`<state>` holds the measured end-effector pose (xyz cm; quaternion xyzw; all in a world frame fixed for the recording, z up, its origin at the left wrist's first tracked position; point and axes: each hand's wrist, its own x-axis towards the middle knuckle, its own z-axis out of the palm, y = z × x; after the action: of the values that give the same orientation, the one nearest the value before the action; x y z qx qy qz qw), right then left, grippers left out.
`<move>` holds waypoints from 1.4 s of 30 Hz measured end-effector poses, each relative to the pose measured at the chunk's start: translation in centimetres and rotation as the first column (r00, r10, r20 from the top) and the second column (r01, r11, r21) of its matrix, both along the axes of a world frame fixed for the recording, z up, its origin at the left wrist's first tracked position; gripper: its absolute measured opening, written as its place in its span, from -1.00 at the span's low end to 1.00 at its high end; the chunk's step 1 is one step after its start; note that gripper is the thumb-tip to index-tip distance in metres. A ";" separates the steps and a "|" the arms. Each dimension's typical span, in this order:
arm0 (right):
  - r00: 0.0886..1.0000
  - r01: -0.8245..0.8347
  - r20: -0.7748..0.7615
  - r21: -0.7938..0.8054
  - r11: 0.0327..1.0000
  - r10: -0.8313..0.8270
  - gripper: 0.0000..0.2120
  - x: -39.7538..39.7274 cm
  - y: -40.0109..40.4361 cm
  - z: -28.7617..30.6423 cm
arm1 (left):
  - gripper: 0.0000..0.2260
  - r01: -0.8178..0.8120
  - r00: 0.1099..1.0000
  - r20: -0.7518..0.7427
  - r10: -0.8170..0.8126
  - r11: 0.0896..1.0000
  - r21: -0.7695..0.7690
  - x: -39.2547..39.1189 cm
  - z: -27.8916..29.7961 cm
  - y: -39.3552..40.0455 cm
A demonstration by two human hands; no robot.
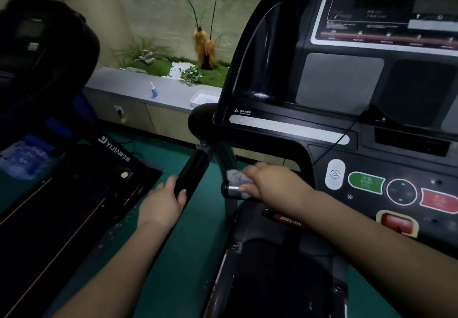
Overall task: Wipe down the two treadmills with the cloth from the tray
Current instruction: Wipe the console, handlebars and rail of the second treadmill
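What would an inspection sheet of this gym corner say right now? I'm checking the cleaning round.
Surface: green floor under both machines.
Job's things: grey cloth pressed on the chrome grip of the right treadmill; second treadmill at left; white tray on the ledge.
Clutter: blue spray bottle on the ledge; pack of water bottles at far left.
Hands: left hand grips the black handrail; right hand holds the cloth.
Cables: thin black cord across the console; plug in the wall socket.
Surroundings: planter with moss and plants behind the ledge.
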<state>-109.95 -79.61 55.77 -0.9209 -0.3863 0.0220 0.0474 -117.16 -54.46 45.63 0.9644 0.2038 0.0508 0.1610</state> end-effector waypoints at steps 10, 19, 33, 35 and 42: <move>0.939 -0.030 -0.319 0.302 0.953 0.131 -0.78 3.3 -1.0 4.0 | -0.64 -0.016 1.000 0.005 0.016 1.000 0.025 0.0 -0.4 -0.1; 0.983 0.022 0.132 0.595 0.803 -0.125 -0.67 13.3 0.0 14.3 | -0.65 -0.011 1.000 0.027 0.010 0.999 0.033 0.3 -0.9 0.2; 0.751 -0.053 0.660 0.058 0.997 0.001 -0.63 18.5 -2.4 15.8 | -0.65 -0.011 1.000 -0.007 0.011 1.000 -0.028 0.1 -0.4 0.2; 0.709 -0.007 0.699 0.138 0.990 -0.093 -0.68 19.2 -2.6 16.1 | -0.64 -0.030 0.999 -0.045 0.027 0.997 -0.070 0.1 -0.2 0.3; 0.714 -0.029 0.690 0.200 0.979 -0.120 -0.61 18.1 -2.9 14.2 | -0.63 0.016 0.909 0.410 0.069 0.980 -0.199 5.4 8.6 -3.2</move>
<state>-91.86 -82.53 69.93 -0.8608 -0.3529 -0.3667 -0.0107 -111.78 -57.66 54.27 0.9078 0.1820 0.2362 0.2948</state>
